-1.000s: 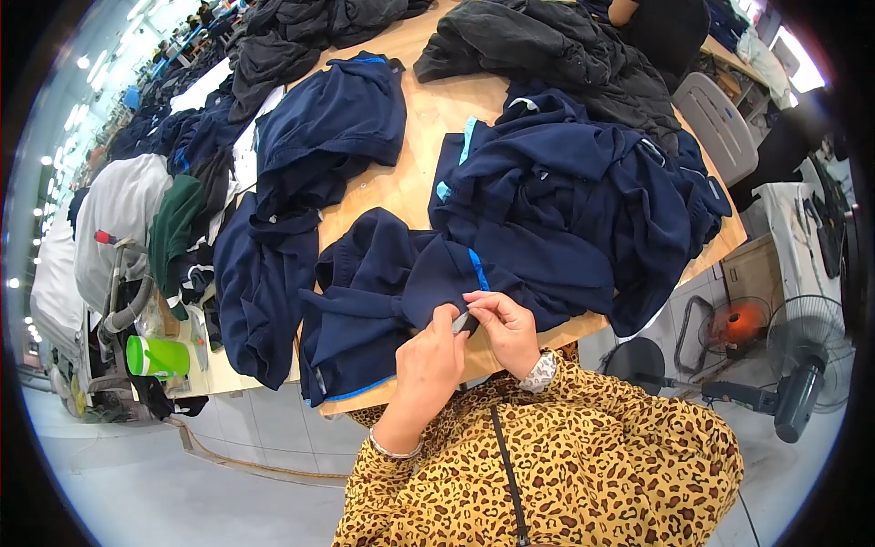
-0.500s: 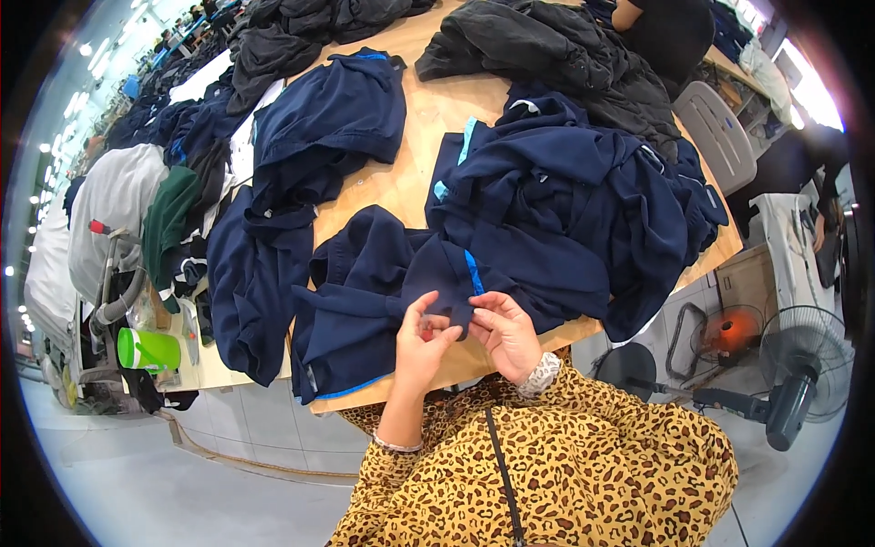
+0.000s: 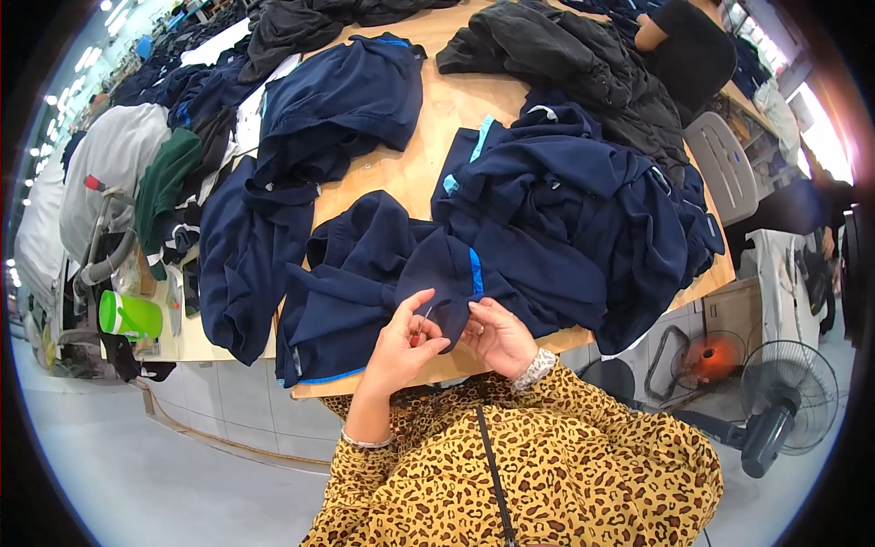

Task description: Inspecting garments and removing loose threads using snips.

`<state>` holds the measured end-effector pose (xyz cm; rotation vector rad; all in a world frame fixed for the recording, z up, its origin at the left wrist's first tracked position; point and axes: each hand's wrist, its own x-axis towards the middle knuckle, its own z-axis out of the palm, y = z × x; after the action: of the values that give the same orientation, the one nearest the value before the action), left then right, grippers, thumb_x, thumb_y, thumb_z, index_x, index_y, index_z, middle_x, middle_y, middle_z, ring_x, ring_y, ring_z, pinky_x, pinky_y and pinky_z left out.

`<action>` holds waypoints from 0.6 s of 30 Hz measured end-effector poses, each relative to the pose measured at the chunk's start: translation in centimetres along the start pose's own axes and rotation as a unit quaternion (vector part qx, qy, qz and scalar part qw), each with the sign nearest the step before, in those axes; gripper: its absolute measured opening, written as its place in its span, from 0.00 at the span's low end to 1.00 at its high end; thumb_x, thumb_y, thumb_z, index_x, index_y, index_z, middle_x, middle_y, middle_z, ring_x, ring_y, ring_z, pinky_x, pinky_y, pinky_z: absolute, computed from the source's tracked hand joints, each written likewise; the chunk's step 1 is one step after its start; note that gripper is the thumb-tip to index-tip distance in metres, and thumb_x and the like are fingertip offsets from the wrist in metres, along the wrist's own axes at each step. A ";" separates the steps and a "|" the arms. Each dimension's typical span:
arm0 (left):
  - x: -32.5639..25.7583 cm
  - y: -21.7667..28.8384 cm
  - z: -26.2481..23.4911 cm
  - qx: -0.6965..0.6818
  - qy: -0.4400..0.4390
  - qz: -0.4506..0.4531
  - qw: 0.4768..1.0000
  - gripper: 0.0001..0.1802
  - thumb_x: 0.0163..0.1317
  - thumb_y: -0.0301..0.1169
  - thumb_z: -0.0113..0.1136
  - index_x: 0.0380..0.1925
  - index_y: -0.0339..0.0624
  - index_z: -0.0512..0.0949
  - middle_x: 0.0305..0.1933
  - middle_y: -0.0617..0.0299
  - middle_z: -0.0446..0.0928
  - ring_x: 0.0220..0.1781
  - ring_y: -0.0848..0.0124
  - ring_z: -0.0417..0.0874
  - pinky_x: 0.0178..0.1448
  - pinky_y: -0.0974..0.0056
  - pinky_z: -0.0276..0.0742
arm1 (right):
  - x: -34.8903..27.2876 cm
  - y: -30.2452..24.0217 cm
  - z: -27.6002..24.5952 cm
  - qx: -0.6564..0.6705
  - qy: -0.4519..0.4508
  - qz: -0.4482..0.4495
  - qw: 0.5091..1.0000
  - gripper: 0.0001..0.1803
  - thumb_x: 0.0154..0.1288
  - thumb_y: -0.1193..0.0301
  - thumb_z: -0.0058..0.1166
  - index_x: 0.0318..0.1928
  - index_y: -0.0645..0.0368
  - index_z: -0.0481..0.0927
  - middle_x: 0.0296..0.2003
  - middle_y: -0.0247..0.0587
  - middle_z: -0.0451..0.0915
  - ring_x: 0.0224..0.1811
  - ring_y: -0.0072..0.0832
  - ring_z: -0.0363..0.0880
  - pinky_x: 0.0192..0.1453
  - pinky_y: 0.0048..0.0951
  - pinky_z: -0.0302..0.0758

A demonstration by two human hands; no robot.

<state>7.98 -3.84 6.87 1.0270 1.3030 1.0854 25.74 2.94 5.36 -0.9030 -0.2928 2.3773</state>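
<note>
A navy garment (image 3: 428, 269) with a bright blue strip (image 3: 476, 272) lies at the near edge of the table, one part of it raised in front of me. My right hand (image 3: 504, 342) pinches the edge of this part just below the blue strip. Close by on the left, my left hand (image 3: 398, 348) is curled around a small red-handled tool (image 3: 416, 339) with a thin metal tip. Its fingers hide most of the handle, so I cannot tell its exact kind. The tip points up beside the cloth; whether it touches is unclear.
A heap of navy garments (image 3: 574, 219) lies to the right, another navy garment (image 3: 346, 96) farther back. Dark grey clothing (image 3: 556, 55) covers the far side, where a person (image 3: 684, 55) is. A green bucket (image 3: 130, 315) stands left; a fan (image 3: 775, 415) and grey chair (image 3: 720, 159) are right.
My left hand has drawn slightly left and down from the cloth, and the red-handled tool now shows more plainly. The right hand still pinches the garment. The whole view has shifted a little.
</note>
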 end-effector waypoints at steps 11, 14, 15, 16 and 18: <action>0.9 0.4 0.2 0.023 -0.001 0.019 1.000 0.32 0.53 0.19 0.62 0.59 0.37 0.64 0.28 0.68 0.73 0.27 0.84 0.66 0.33 0.78 0.65 | -0.3 -0.3 -1.1 0.070 0.017 -0.090 0.993 0.05 0.71 0.72 0.44 0.42 0.58 0.72 0.44 0.41 0.79 0.47 0.29 0.80 0.54 0.34 0.77; 1.3 0.2 0.3 0.021 0.000 0.020 1.000 0.29 0.54 0.19 0.61 0.57 0.37 0.66 0.30 0.68 0.72 0.28 0.84 0.67 0.33 0.77 0.65 | -0.5 -0.5 -0.8 0.036 -0.014 -0.117 0.992 0.05 0.71 0.71 0.43 0.42 0.57 0.71 0.43 0.39 0.79 0.46 0.28 0.80 0.53 0.33 0.77; 1.4 0.1 0.5 -0.003 0.007 0.038 0.999 0.26 0.54 0.20 0.61 0.55 0.37 0.68 0.30 0.68 0.72 0.28 0.84 0.66 0.33 0.77 0.66 | -0.5 -0.5 -0.6 0.029 0.012 -0.114 0.993 0.05 0.71 0.71 0.43 0.43 0.56 0.71 0.42 0.39 0.79 0.46 0.28 0.80 0.53 0.33 0.77; 1.5 -0.1 0.7 -0.028 0.016 0.024 0.999 0.23 0.55 0.20 0.61 0.52 0.37 0.71 0.31 0.68 0.72 0.28 0.83 0.66 0.33 0.77 0.66 | -0.6 -0.6 -0.5 0.020 -0.009 -0.124 0.992 0.05 0.71 0.71 0.43 0.43 0.56 0.71 0.42 0.39 0.79 0.46 0.28 0.80 0.53 0.33 0.77; 1.4 -0.4 1.1 -0.016 0.050 0.067 0.996 0.19 0.55 0.20 0.62 0.48 0.36 0.73 0.31 0.68 0.72 0.27 0.83 0.66 0.33 0.77 0.66 | -0.7 -0.7 -0.1 0.024 0.014 -0.113 0.993 0.05 0.71 0.71 0.44 0.43 0.56 0.70 0.43 0.38 0.79 0.46 0.28 0.80 0.52 0.33 0.78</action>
<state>9.06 -2.48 6.24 1.0605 1.3060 1.2688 26.53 3.10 5.95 -0.8330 -0.3083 2.1543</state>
